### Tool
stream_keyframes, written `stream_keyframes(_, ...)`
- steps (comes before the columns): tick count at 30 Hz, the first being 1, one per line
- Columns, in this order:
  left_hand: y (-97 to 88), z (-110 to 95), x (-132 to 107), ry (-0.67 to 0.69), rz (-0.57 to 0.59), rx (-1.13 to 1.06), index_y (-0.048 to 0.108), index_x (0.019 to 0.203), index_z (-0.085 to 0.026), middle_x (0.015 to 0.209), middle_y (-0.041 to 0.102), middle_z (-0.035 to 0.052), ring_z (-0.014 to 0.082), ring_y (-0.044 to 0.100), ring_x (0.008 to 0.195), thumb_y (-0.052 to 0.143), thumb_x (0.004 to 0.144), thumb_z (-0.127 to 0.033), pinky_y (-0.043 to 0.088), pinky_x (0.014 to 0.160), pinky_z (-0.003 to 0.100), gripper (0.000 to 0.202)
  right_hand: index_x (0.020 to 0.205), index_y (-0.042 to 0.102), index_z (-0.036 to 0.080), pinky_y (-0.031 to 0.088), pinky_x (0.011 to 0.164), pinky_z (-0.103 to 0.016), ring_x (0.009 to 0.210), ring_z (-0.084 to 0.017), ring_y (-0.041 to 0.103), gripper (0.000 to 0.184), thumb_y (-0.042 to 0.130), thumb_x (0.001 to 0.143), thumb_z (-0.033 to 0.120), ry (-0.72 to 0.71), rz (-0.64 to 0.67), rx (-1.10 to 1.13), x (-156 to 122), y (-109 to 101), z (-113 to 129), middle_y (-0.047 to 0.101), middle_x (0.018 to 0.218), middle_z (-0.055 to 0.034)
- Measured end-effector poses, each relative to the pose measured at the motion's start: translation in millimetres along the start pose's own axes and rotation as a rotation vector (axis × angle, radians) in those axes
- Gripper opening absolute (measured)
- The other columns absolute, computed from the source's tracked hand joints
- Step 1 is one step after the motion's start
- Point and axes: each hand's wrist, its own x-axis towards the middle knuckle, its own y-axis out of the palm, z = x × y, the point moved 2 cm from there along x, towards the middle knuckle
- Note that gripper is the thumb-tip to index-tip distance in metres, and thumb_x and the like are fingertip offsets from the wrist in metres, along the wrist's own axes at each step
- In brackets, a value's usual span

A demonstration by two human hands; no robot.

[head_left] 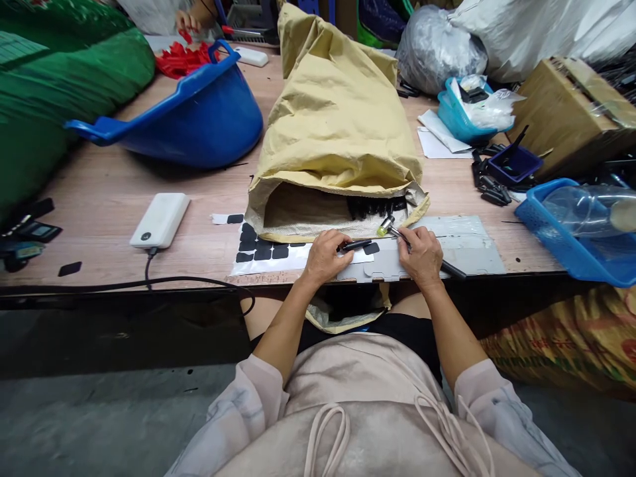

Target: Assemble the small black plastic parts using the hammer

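Note:
My left hand point(325, 257) is closed on a slim black part point(355, 245), held near the table's front edge; its exact kind is not clear. In my right hand point(422, 257) is a small hammer point(453, 269) with a shiny metal head and a yellowish face, the head pointing left toward the sack opening. Both hands are over a flat grey board point(467, 246). Beside my left hand lies a white backing sheet point(258, 266) with several black rounded-square stickers. Just beyond the hands, a yellow paper sack point(342, 126) lies with its mouth toward me, black pieces inside.
A blue basin point(199, 119) tilts at the left, near a white power bank point(159, 220) with a black cable. At right stand a blue basket point(556, 232), a purple tray point(517, 164) and a cardboard box point(571, 112). Another person's hand point(189, 21) touches red pieces at the back.

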Motion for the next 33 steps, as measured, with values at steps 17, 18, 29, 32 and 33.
stream_keyframes(17, 1.4, 8.0, 7.5, -0.029, 0.068, -0.062, 0.077, 0.101, -0.024, 0.098, 0.070, 0.0037, 0.0256, 0.060, 0.101, 0.078, 0.086, -0.031, 0.048, 0.096, 0.040, 0.016, 0.124, 0.074, 0.023, 0.049, 0.084, -0.034, 0.093, -0.023, 0.062, 0.035, 0.047, 0.105, 0.033, 0.010, -0.031, 0.143, -1.8, -12.8, 11.7, 0.067, 0.100, -0.0093)
stream_keyframes(18, 1.1, 8.0, 7.2, -0.029, 0.067, -0.068, 0.077, 0.101, -0.024, 0.098, 0.070, 0.0035, 0.0256, 0.060, 0.102, 0.078, 0.086, -0.031, 0.048, 0.096, 0.040, 0.016, 0.126, 0.073, 0.023, 0.051, 0.085, -0.033, 0.094, -0.023, 0.064, 0.036, 0.046, 0.106, 0.035, 0.009, -0.041, 0.201, -3.7, -16.4, 18.6, 0.068, 0.101, -0.0092)
stream_keyframes(29, 2.5, 8.9, 8.9, -0.039, 0.070, -0.050, 0.076, 0.100, -0.024, 0.096, 0.069, 0.0036, 0.0255, 0.060, 0.100, 0.080, 0.086, -0.034, 0.048, 0.094, 0.039, 0.017, 0.140, 0.066, 0.027, 0.055, 0.088, -0.031, 0.094, -0.020, 0.067, 0.040, 0.041, 0.109, 0.031, -0.128, 0.126, 0.429, -17.6, -25.8, 70.2, 0.070, 0.102, -0.0069)
stream_keyframes(32, 2.5, 9.0, 9.7, -0.048, 0.077, -0.054, 0.075, 0.096, -0.023, 0.094, 0.067, 0.0035, 0.0253, 0.059, 0.099, 0.081, 0.086, -0.035, 0.047, 0.092, 0.038, 0.017, 0.142, 0.066, 0.029, 0.054, 0.085, -0.028, 0.092, -0.018, 0.066, 0.041, 0.042, 0.109, 0.027, -0.164, 0.117, 0.365, -19.2, -26.3, 73.5, 0.067, 0.100, -0.0063)
stream_keyframes(33, 2.6, 8.9, 9.9, -0.048, 0.078, -0.053, 0.074, 0.095, -0.023, 0.093, 0.067, 0.0034, 0.0252, 0.058, 0.098, 0.081, 0.086, -0.035, 0.047, 0.091, 0.038, 0.016, 0.142, 0.066, 0.029, 0.053, 0.083, -0.027, 0.091, -0.018, 0.065, 0.042, 0.042, 0.108, 0.025, -0.179, 0.120, 0.330, -19.8, -25.8, 74.5, 0.066, 0.098, -0.0059)
